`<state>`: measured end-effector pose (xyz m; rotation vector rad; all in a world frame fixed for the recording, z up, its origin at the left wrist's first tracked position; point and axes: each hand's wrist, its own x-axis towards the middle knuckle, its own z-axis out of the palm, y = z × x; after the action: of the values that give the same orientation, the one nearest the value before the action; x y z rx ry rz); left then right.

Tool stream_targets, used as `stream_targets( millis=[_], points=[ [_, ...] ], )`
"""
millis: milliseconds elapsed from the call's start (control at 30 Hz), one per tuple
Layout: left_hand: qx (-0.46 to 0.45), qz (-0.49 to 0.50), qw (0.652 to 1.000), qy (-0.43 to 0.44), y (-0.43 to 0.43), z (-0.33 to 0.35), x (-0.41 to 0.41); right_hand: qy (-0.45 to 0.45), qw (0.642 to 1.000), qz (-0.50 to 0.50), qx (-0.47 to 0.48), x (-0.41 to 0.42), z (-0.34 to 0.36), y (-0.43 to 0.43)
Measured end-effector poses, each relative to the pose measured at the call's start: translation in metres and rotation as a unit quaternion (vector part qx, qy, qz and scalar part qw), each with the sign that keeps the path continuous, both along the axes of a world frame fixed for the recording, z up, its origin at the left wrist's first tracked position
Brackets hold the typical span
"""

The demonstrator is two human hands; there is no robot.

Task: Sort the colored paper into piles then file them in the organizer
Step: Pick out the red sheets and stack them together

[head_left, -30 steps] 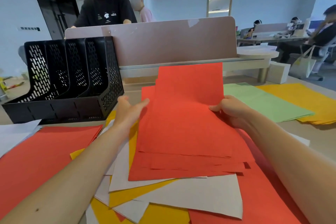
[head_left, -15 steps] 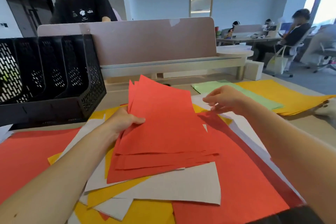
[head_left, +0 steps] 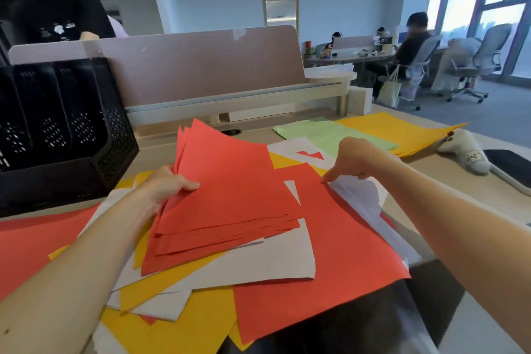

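Red stack (head_left: 230,195) now in the left hand (head_left: 169,185) alone; right hand (head_left: 356,161) down on a loose red sheet (head_left: 330,253).

A second ago both hands held the stack. The right hand let go and has since dropped to 3 o'clock of it, fingers curled, one tip touching the red sheet's far edge where a white sheet (head_left: 353,195) lifts beneath. It may be pinching that edge, but the knuckles hide this and I cannot tell. The left thumb presses on top of the stack at its 9 o'clock edge, with the other fingers hidden underneath. The stack tilts up over the mixed heap (head_left: 258,256). The view has swung right, so the organizer (head_left: 66,135) at 10 o'clock is blurred and cut off by the left edge. The green pile (head_left: 330,135) and yellow pile (head_left: 396,129) lie at 1 o'clock.
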<state>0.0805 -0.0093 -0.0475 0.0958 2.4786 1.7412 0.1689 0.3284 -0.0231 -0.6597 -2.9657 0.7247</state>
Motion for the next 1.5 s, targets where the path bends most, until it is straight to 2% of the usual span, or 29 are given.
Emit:
stream_targets(
  millis=[133,367,467,667,767,833,933,1000,1133,1267,1500],
  points=[
    [-0.009,0.003,1.000,0.001,-0.001,0.000,-0.002,-0.024,0.998,0.030,-0.058,0.005,-0.002,-0.010],
    [-0.030,-0.007,1.000,0.007,-0.002,-0.002,-0.003,-0.069,0.996,0.050,-0.025,0.002,-0.008,-0.025],
    [-0.029,-0.011,1.000,0.006,-0.003,-0.002,-0.003,-0.083,0.994,0.043,-0.050,0.001,-0.008,-0.023],
    [-0.015,-0.013,1.000,0.000,-0.004,-0.003,-0.004,-0.025,0.988,0.038,-0.151,0.000,0.005,-0.017],
    [-0.008,-0.013,1.000,0.009,-0.004,-0.003,-0.004,0.087,0.980,0.021,-0.177,-0.004,0.022,-0.008],
    [-0.003,-0.008,1.000,0.017,-0.003,-0.003,-0.003,0.174,0.975,0.003,-0.136,-0.005,0.040,-0.007],
    [0.016,-0.016,1.000,0.022,-0.001,-0.005,-0.003,0.290,0.941,0.012,-0.173,-0.006,0.072,-0.017],
    [0.035,-0.021,0.999,0.017,0.001,-0.006,-0.001,0.332,0.924,0.051,-0.184,-0.006,0.094,-0.034],
    [0.090,-0.033,0.995,0.008,0.007,-0.005,0.004,0.324,0.925,0.134,-0.148,-0.020,0.118,-0.083],
    [0.133,-0.043,0.990,-0.011,0.010,-0.002,0.010,0.259,0.933,0.183,-0.169,-0.046,0.082,-0.136],
    [0.189,-0.014,0.981,-0.035,0.013,-0.002,0.012,0.278,0.916,0.134,-0.258,-0.078,-0.001,-0.180]
  ],
)
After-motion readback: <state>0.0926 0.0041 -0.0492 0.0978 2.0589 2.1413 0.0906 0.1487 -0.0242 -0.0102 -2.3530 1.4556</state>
